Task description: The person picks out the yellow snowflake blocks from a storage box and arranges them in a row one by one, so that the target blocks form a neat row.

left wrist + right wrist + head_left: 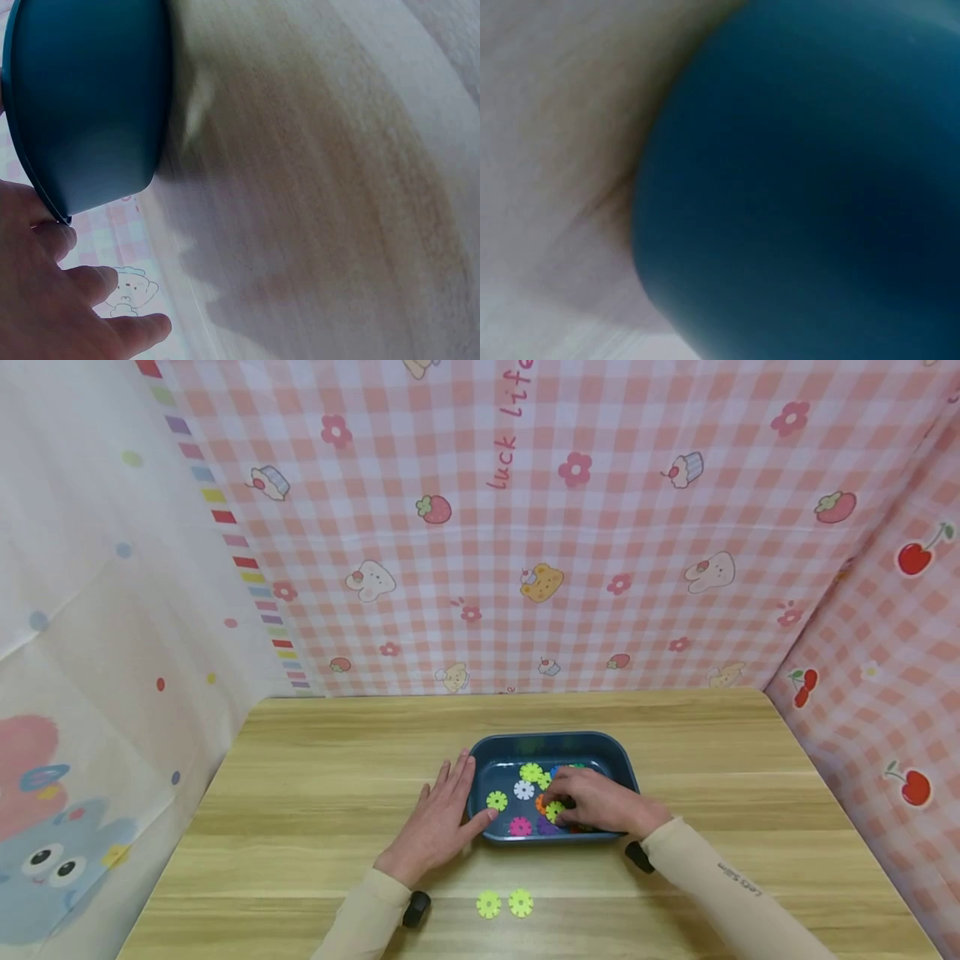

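Note:
A dark blue plastic tray holds several notched snowflake discs in mixed colours, among them a white disc, a pink disc and a yellow-green disc. Inside the tray's right part, my right hand has bent fingers and pinches another yellow-green disc. My left hand rests against the tray's left side, its fingers fairly straight and the thumb at the rim. The left wrist view shows those fingers beside the tray's outer wall. In the right wrist view, the tray wall hides the right hand.
Two yellow-green discs, the left one and the right one, lie side by side on the wooden table in front of the tray. A checked cloth hangs behind the table, with more printed cloth on both sides.

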A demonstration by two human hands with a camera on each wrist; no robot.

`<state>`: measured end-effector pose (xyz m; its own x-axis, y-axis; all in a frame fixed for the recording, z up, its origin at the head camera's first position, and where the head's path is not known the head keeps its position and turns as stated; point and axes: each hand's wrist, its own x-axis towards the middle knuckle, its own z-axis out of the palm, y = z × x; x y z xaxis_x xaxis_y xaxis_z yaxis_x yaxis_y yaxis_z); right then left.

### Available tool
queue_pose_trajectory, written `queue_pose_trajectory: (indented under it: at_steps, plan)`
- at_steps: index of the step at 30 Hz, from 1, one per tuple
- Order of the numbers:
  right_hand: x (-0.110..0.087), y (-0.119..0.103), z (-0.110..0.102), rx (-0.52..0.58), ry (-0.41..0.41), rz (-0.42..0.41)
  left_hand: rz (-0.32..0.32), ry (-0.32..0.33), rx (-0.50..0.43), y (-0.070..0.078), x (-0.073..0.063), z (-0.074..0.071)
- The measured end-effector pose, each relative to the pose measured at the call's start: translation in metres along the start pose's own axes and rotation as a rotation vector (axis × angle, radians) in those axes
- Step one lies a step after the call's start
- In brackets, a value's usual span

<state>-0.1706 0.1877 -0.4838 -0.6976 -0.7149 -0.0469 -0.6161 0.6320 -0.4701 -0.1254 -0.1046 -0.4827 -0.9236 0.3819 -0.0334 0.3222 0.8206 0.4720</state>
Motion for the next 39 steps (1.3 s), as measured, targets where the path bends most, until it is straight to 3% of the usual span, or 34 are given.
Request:
queue_pose_trajectory:
  at_steps: [7, 20, 39]
  plan:
    - [0.0021, -0.0020, 0.0024, -0.065, 0.026, -0.006, -0.003, -0.005, 0.004, -0.0004, 0.0001, 0.0001]
    - [0.0031, -0.0031, 0.0010, -0.047, -0.014, 0.009, -0.009, -0.010, 0.000, -0.0009, -0.0001, 0.0003]
    - [-0.0005, -0.0056, -0.0035, 0.029, 0.041, 0.046, -0.003, 0.001, -0.011, -0.0011, -0.0006, 0.0008]
